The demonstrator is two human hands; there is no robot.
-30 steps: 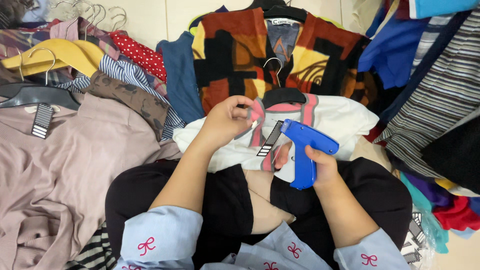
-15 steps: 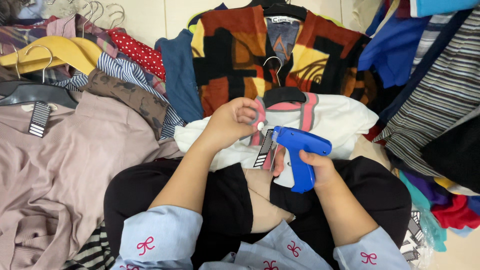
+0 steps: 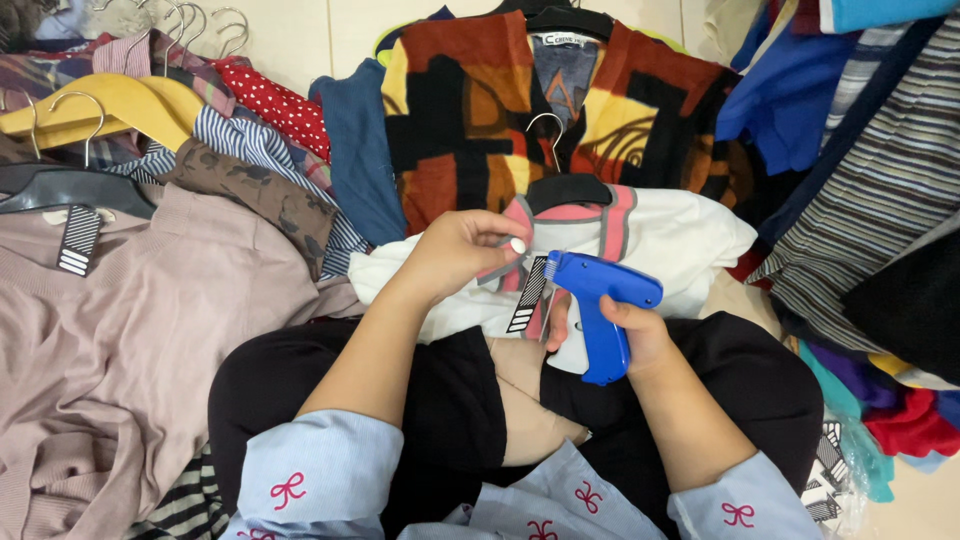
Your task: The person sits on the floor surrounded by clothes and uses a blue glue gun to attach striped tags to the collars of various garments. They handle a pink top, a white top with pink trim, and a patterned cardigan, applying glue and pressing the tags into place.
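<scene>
My right hand (image 3: 632, 335) grips a blue tagging gun (image 3: 600, 305), its nose pressed against the pink-and-grey collar (image 3: 615, 222) of a white garment (image 3: 680, 245) lying across my lap. My left hand (image 3: 460, 252) pinches that collar at its left side, fingers closed on the fabric. A black-and-white striped paper tag (image 3: 527, 295) hangs at the gun's nose between the two hands. The white garment sits on a black hanger (image 3: 565, 185).
A mauve sweater (image 3: 110, 330) on a dark hanger with its own striped tag lies at left. A yellow wooden hanger (image 3: 110, 105), a patterned orange-black sweater (image 3: 480, 110) and heaps of striped and coloured clothes (image 3: 880, 200) surround me. Loose tags (image 3: 828, 470) lie at lower right.
The tagging gun has moved left and up to the collar, closing on the tag. My left hand has stayed on the collar.
</scene>
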